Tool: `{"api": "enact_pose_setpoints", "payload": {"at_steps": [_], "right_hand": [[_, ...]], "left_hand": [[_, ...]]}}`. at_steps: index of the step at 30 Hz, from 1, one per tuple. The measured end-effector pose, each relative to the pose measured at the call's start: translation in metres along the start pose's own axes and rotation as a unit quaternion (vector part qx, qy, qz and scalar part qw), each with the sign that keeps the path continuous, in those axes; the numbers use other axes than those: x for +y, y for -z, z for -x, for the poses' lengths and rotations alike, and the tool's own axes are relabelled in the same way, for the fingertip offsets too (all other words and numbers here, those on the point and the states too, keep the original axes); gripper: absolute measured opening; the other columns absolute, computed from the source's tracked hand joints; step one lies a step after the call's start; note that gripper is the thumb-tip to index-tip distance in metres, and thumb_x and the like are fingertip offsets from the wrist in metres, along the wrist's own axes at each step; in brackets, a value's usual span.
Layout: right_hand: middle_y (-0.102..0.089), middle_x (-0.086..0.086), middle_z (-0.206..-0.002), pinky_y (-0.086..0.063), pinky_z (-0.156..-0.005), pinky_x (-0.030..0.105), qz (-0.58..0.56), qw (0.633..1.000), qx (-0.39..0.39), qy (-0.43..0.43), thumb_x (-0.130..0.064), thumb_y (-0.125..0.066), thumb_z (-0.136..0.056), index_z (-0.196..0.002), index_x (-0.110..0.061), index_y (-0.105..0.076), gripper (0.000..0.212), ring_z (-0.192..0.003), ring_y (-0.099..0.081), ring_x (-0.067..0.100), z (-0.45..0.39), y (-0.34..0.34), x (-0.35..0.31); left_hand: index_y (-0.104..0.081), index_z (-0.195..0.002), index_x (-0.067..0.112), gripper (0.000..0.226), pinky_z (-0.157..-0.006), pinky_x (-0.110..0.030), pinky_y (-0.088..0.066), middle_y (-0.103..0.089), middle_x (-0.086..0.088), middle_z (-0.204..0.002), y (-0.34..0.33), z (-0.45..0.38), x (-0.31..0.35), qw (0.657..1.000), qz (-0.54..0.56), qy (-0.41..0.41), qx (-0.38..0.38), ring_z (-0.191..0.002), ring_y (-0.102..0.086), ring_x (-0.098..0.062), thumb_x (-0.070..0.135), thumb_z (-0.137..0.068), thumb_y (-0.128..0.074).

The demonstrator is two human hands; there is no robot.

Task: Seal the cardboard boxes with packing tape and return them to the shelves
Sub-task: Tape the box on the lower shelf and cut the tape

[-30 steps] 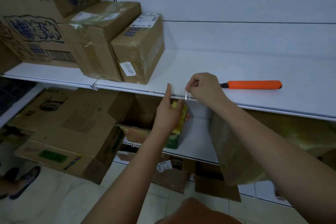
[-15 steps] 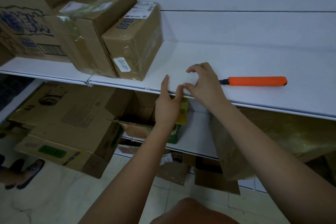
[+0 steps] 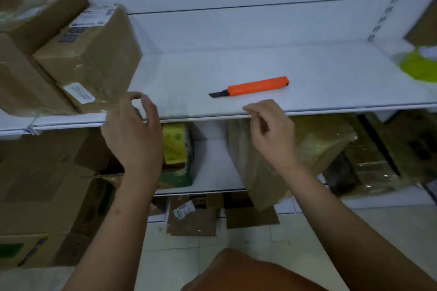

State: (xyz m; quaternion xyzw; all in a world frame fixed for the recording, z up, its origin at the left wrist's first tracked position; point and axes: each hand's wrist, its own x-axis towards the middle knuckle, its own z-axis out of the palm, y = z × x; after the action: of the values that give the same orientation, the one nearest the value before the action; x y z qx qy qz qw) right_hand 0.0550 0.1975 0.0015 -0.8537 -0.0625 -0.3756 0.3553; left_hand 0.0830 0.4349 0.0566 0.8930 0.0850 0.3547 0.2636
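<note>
Both hands hang loosely curled, holding nothing: your left hand (image 3: 134,134) nears the taped box (image 3: 89,59); the orange knife (image 3: 250,87) lies beyond your right hand (image 3: 272,134). Fetch another box next.

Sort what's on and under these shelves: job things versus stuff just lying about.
Job: taped cardboard box on the upper shelf; orange utility knife; left hand; right hand.

Lying about: yellow-green carton; cardboard scraps on the floor.

Matt brown cardboard boxes (image 3: 89,54) wrapped in glossy clear tape with white paper labels, smooth matt white shelf (image 3: 236,68), smooth orange plastic knife handle (image 3: 257,86) with dark blade, crinkled shiny film over parcels (image 3: 326,139) on the lower shelf, pale floor tiles (image 3: 283,238)
</note>
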Motion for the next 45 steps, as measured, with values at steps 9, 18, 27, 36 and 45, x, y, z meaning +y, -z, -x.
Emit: {"api": "enact_pose_setpoints", "payload": {"at_steps": [9, 18, 27, 36, 45], "right_hand": [[-0.047, 0.005, -0.15, -0.027, -0.116, 0.039, 0.306, 0.931, -0.12, -0.158, -0.036, -0.031, -0.104, -0.144, -0.018, -0.052, 0.048, -0.139, -0.038, 0.032, 0.092, 0.096, 0.116], [-0.031, 0.006, -0.16, -0.016, -0.121, 0.034, 0.186, 0.945, -0.125, -0.237, -0.036, -0.034, -0.105, -0.151, -0.009, -0.039, 0.053, -0.15, -0.023, 0.023, 0.086, 0.116, 0.123], [-0.057, 0.004, -0.142, -0.041, -0.101, 0.024, 0.043, 0.919, -0.053, -0.388, -0.036, -0.037, -0.107, -0.149, -0.024, -0.045, 0.045, -0.128, -0.054, 0.022, 0.064, 0.115, 0.132], [-0.065, 0.003, -0.1, -0.053, -0.087, 0.043, -0.003, 0.838, -0.11, -0.534, -0.062, -0.045, -0.091, -0.115, -0.015, -0.056, 0.054, -0.093, -0.063, 0.021, 0.107, 0.095, 0.096], [-0.056, 0.0, -0.142, -0.045, -0.109, 0.048, -0.36, 0.732, 0.041, -0.577, -0.046, -0.068, -0.086, -0.153, -0.031, -0.034, 0.077, -0.125, -0.058, 0.02, 0.113, 0.077, 0.109]], "left_hand": [[-0.059, -0.135, 0.017, 0.044, -0.114, -0.033, -0.023, -0.056, -0.004, -0.139, -0.114, 0.15, 0.062, 0.828, 0.117, -0.451, -0.313, -0.132, -0.047, -0.024, 0.039, -0.105, -0.036], [-0.063, -0.133, 0.014, 0.041, -0.116, -0.048, -0.028, -0.052, -0.011, -0.146, -0.166, 0.171, 0.063, 0.833, 0.16, -0.451, -0.278, -0.136, -0.044, -0.028, 0.027, -0.1, -0.041], [-0.045, -0.146, 0.008, 0.049, -0.125, -0.038, -0.01, -0.041, -0.01, -0.155, -0.151, 0.154, 0.036, 0.838, 0.2, -0.389, -0.328, -0.146, -0.033, -0.023, 0.022, -0.102, -0.029], [-0.047, -0.147, 0.023, 0.051, -0.1, -0.035, -0.05, -0.061, -0.009, -0.136, -0.14, 0.115, 0.021, 0.733, 0.399, 0.277, -0.476, -0.117, -0.064, -0.022, 0.034, -0.099, -0.059], [-0.055, -0.138, 0.021, 0.049, -0.073, -0.004, -0.047, -0.064, -0.003, -0.124, -0.114, 0.136, 0.026, 0.777, 0.291, 0.205, -0.519, -0.104, -0.06, -0.002, 0.051, -0.104, -0.036]]}}
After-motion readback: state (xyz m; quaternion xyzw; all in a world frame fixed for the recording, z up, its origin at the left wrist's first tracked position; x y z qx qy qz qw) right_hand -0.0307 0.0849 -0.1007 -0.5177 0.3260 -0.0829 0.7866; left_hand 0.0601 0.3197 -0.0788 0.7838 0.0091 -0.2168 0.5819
